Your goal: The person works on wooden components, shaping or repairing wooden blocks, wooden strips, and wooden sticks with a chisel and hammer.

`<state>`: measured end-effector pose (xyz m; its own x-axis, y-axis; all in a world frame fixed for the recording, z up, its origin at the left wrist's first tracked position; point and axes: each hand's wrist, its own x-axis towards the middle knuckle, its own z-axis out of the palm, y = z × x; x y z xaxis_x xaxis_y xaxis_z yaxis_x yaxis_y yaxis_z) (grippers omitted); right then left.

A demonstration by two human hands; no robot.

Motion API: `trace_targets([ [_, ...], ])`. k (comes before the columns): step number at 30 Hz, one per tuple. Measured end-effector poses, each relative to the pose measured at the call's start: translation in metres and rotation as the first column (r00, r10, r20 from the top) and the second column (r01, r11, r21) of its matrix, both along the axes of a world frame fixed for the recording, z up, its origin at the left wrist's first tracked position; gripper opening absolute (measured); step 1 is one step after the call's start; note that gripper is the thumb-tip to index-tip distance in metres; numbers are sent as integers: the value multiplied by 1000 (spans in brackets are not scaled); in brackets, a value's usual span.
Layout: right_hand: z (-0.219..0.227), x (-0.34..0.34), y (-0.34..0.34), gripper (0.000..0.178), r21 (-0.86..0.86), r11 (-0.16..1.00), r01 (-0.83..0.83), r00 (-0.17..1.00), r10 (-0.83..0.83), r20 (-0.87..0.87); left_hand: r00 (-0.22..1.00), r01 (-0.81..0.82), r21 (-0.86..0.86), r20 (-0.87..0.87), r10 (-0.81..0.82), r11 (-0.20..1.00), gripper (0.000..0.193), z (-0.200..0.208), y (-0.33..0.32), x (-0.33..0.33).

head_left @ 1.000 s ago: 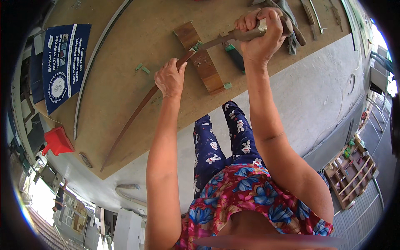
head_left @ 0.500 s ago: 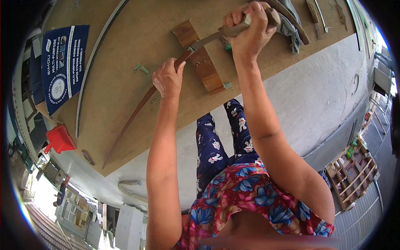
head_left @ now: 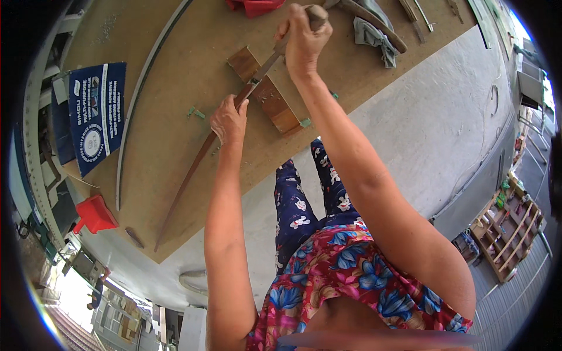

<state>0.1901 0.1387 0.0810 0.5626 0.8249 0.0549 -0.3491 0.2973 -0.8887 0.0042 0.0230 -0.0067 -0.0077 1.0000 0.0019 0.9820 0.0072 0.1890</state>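
Observation:
My left hand (head_left: 228, 120) is closed around a long, thin, dark brown wooden strip (head_left: 196, 161), which slants down to the near left corner of the table. My right hand (head_left: 307, 44) grips the wooden handle (head_left: 317, 16) of a tool with a narrow grey metal blade (head_left: 268, 65). Its blade meets the upper end of the strip, just past my left fingers; the exact contact is too small to make out. Beneath the blade and strip lies a short reddish-brown board (head_left: 274, 108). Small green scraps (head_left: 196, 112) are scattered nearby, one green piece (head_left: 305, 122) at the board's near end.
On the left of the brown tabletop (head_left: 175, 58) stand a blue cardboard box (head_left: 96, 117) and a long curved grey strip (head_left: 137, 88). A red dustpan (head_left: 96, 215) is by the left edge. Grey cloth (head_left: 374, 38) and a curved wooden piece (head_left: 383, 26) lie beyond my right hand.
My right hand has moved the tool closer to my left hand and the board. The left hand keeps its grip on the strip. The whole view has shifted, bringing something red in at the top.

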Motion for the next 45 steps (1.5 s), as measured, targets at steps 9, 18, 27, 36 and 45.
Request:
trace_targets([
  [9,7,4,-3,27,15,997,-73,982,69,174,997,62,36,45,-63,997,62,67,26,52],
  [18,19,31,-12,48,-179,931,-319,753,364,549,815,144,147,543,-201,979,37,108,71,89],
  [27,-98,252,26,42,-473,798,373,17,504,864,789,68,120,601,-128,990,32,113,75,90],
  [36,-79,265,35,49,-654,703,279,0,682,732,785,78,121,604,-136,990,23,142,67,79],
  [45,-28,282,-4,48,-801,591,-95,312,782,540,784,50,-113,620,31,992,19,160,77,86],
])
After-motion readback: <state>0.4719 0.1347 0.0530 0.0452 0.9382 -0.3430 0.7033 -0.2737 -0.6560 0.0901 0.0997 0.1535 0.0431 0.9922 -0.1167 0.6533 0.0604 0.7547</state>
